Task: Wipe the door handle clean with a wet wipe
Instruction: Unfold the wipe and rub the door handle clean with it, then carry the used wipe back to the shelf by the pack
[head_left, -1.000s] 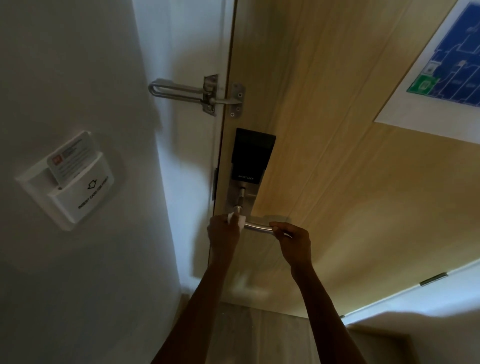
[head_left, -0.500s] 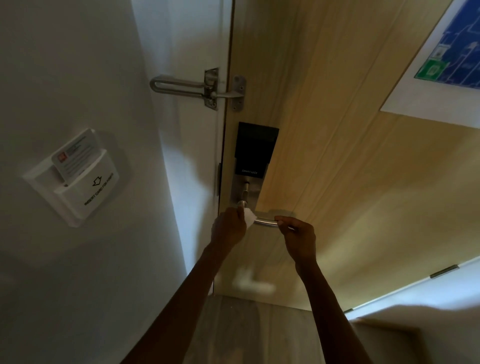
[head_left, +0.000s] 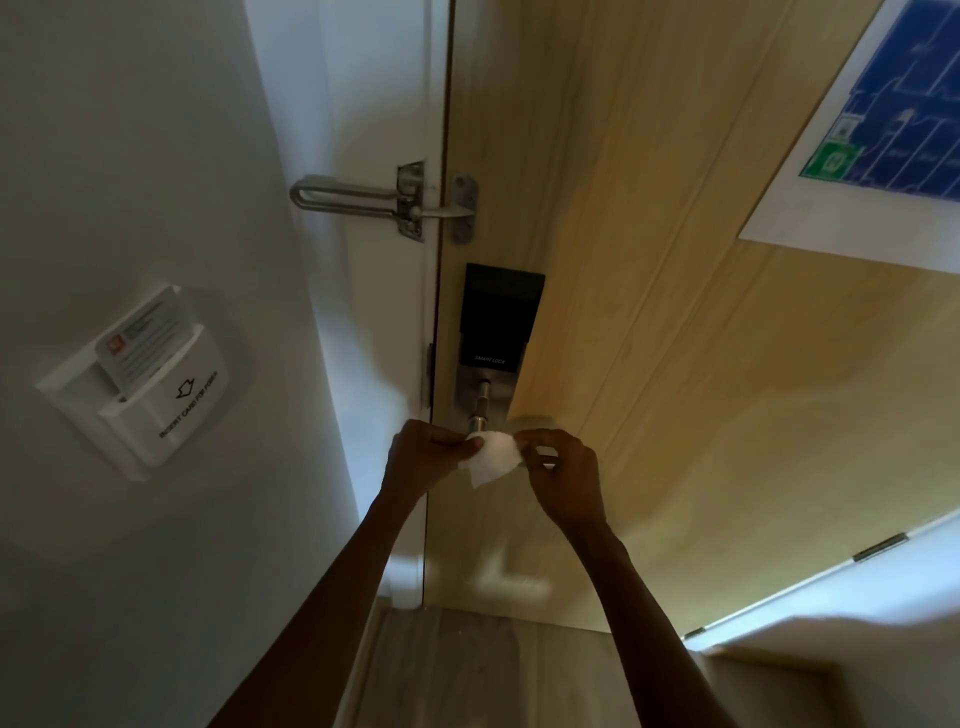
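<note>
A white wet wipe (head_left: 492, 457) is stretched between my two hands just below the lock. My left hand (head_left: 423, 460) pinches its left end and my right hand (head_left: 563, 475) pinches its right end. The metal door handle (head_left: 480, 408) shows only as its stem coming out of the silver plate under the black smart lock (head_left: 498, 317); the lever bar is hidden behind the wipe and my hands. The wooden door (head_left: 675, 364) is shut.
A metal swing-bar door guard (head_left: 363, 200) spans the frame and door above the lock. A white key-card holder (head_left: 150, 395) with a card in it sits on the left wall. An evacuation plan (head_left: 883, 130) hangs on the door at upper right.
My right hand has let go of the lever's end and taken the right end of the wipe. The wipe, bunched in my left hand before, is now spread between both hands.
</note>
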